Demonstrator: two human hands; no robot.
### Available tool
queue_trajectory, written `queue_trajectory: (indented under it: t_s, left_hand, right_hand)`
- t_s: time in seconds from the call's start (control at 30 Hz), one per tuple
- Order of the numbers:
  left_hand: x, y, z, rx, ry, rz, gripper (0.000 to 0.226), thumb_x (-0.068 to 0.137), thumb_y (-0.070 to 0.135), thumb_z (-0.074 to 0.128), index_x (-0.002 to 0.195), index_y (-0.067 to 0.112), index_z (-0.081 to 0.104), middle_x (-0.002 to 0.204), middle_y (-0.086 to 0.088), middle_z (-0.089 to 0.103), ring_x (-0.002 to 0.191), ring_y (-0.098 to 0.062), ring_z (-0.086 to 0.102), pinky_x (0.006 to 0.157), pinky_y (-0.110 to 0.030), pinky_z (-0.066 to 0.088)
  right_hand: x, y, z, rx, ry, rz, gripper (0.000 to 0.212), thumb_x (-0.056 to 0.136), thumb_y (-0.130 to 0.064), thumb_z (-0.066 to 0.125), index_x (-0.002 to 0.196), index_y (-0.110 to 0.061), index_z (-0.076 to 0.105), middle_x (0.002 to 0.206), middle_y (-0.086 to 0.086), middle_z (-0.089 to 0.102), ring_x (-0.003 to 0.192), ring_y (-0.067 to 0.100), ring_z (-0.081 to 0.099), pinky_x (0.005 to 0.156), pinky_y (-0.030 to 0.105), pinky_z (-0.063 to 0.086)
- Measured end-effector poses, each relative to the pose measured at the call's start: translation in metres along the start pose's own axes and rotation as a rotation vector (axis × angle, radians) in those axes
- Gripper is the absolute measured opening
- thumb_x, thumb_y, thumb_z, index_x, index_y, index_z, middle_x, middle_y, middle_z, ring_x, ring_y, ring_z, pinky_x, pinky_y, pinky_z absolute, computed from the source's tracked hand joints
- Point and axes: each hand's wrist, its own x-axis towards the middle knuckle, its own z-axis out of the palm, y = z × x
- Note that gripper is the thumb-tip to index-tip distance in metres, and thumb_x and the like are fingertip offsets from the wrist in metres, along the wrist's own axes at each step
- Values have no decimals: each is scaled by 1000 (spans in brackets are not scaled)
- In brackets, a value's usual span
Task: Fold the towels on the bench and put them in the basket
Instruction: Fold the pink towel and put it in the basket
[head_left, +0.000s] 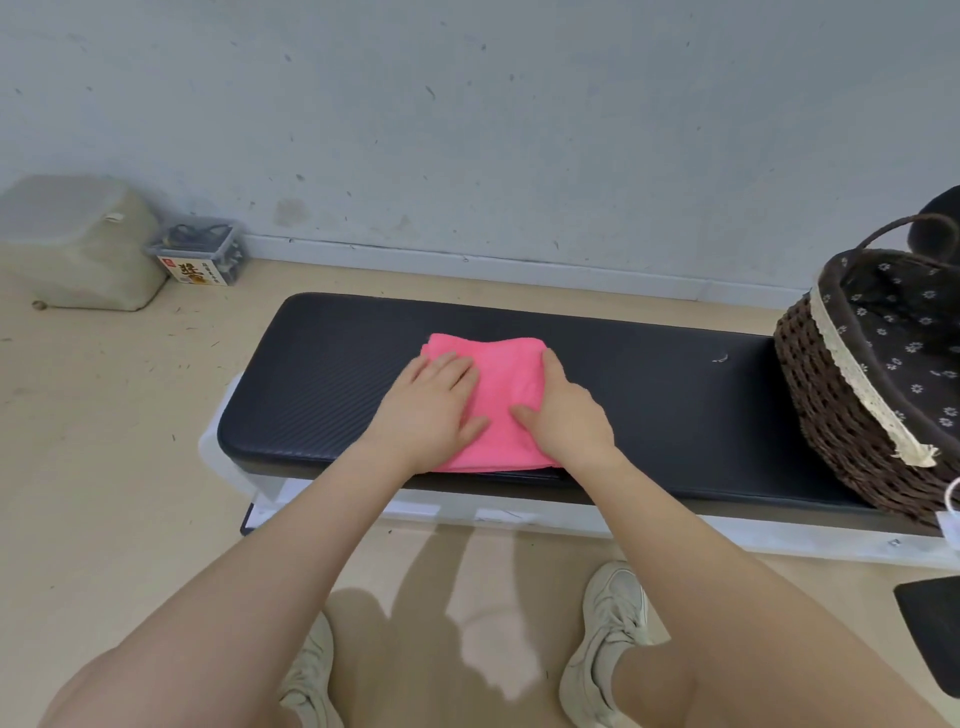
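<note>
Setting: pale scuffed wall, beige floor, and a long black padded bench (649, 384) running left to right before the person.
Towel: one pink towel (498, 395), already folded into a compact pad, lies near the middle of the bench, its near edge reaching the front edge of the bench.
Left hand: the left hand (434, 408) lies flat on the towel's left part, fingers straight and close together, pressing down rather than grasping.
Right hand: the right hand (563, 410) rests on the towel's right part, thumb spread across the top, fingers bent over the right edge; whether they reach under the fabric cannot be told.
Basket: a dark wicker basket (826, 395) with a flowered liner and a lace band stands at the right end of the bench, well apart from the towel and partly cut by the frame.
Risk, unfolding: lifting by one edge only would probably let the layers fall open; support from both sides seems advisable.
Risk, sliding: the towel at the front edge may slip off onto the floor if pushed toward the person.
Risk, basket: its handle (904, 231) arches over the opening, so a towel carried low could catch on it or on the rim.
Background: a grey container (78, 244) and a clear box (200, 252) stand on the floor by the wall.
</note>
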Motion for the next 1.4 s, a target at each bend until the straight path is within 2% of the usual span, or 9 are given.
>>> queue_trajectory:
  t_s: [0.1,0.2,0.43,0.63,0.83,1.0,1.1,1.23,1.4]
  left_hand:
    - [2,-2,3,-40,-223,10,84,90,61,38,151,15,2,159,-3,-4,147,-16,-1,120,-35,2]
    - [6,7,1,-137,-275,57,91,84,63,49,150,27,-1,158,-2,-11,146,-16,-6,120,-38,4]
    - [19,26,-3,-107,-338,-15,105,74,64,61,148,36,-8,158,-4,-13,146,-21,-8,117,-46,9]
    - [22,26,-5,-126,-295,-25,100,69,65,65,148,37,10,158,1,-4,145,-22,-2,111,-47,22]
    - [-2,-5,-3,-906,-210,-15,41,87,14,62,124,28,52,127,16,51,118,-8,46,97,-19,37]
    - [5,-26,-14,-1544,-29,-397,33,97,16,40,125,17,57,129,0,59,112,-15,59,99,-34,46]
    - [18,-25,-19,-1270,138,-441,50,96,33,46,142,17,34,133,4,49,111,-13,55,97,-28,41]
    - [37,-20,-25,-718,-100,-209,58,92,34,55,142,16,35,144,-2,43,130,-18,41,103,-27,32]
    - [45,-15,-30,-586,-198,-247,70,87,36,62,144,14,29,141,-8,44,126,-25,45,96,-31,37]
  right_hand:
    - [9,7,-12,176,-44,44,46,81,-24,67,119,-7,49,112,11,61,95,27,59,74,35,48]
    - [14,19,-30,313,-32,118,28,77,-15,67,100,1,61,99,16,65,79,25,57,67,33,44]
    - [9,15,-48,197,-109,2,38,80,-19,63,114,-8,49,105,7,56,89,22,52,64,30,41]
    - [-13,-21,-41,-102,-103,-254,31,78,-13,50,107,-15,39,95,7,49,80,27,54,53,29,38]
    - [-30,-34,-16,-225,-105,-424,67,86,-22,52,144,-18,20,123,12,44,100,39,56,79,41,50]
    - [-37,-46,-2,-321,-215,-402,78,91,-32,50,151,-16,2,144,16,29,113,41,51,80,37,44]
    - [-40,-54,4,-417,-228,-378,67,96,-31,40,150,-11,6,137,18,33,109,39,51,72,35,37]
    - [-39,-54,-4,-482,-348,-480,39,100,-21,31,137,-11,36,123,15,44,95,32,47,73,36,38]
    - [-28,-22,-25,-211,113,-347,16,94,-33,48,94,-19,54,89,-2,50,80,19,49,64,30,37]
